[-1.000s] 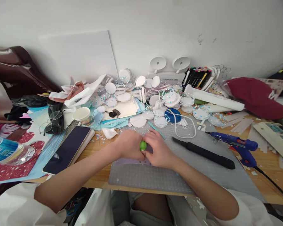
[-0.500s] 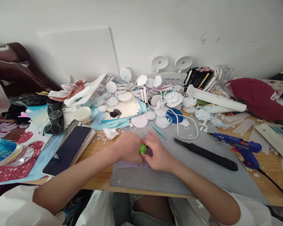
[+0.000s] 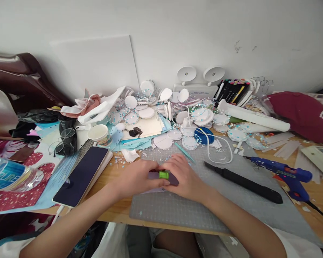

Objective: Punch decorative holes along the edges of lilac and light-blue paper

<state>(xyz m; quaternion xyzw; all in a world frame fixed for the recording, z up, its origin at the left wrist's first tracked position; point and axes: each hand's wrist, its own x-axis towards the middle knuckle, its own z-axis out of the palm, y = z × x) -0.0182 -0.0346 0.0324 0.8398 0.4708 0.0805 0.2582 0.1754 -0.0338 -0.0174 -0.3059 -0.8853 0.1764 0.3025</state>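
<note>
Both my hands meet at the front middle of a grey cutting mat [image 3: 231,208]. Together they grip a small green tool [image 3: 164,175] that sits on a strip of lilac paper [image 3: 170,177]. My left hand [image 3: 136,178] has its fingers curled round the tool's left side. On the right side my right hand [image 3: 183,176] closes its fingers over the tool and the paper. Most of the green tool is hidden between the fingers.
A black craft knife [image 3: 244,182] and a blue glue gun [image 3: 285,174] lie on the mat to the right. A phone [image 3: 82,175], a paper cup [image 3: 98,134], glasses [image 3: 59,140] and a water bottle [image 3: 9,173] are at left. Several white paper discs [image 3: 163,141] crowd the back.
Both hands have shifted slightly right and toward me with the green tool, and the lilac paper now shows more between them. The camera view has tilted a little.
</note>
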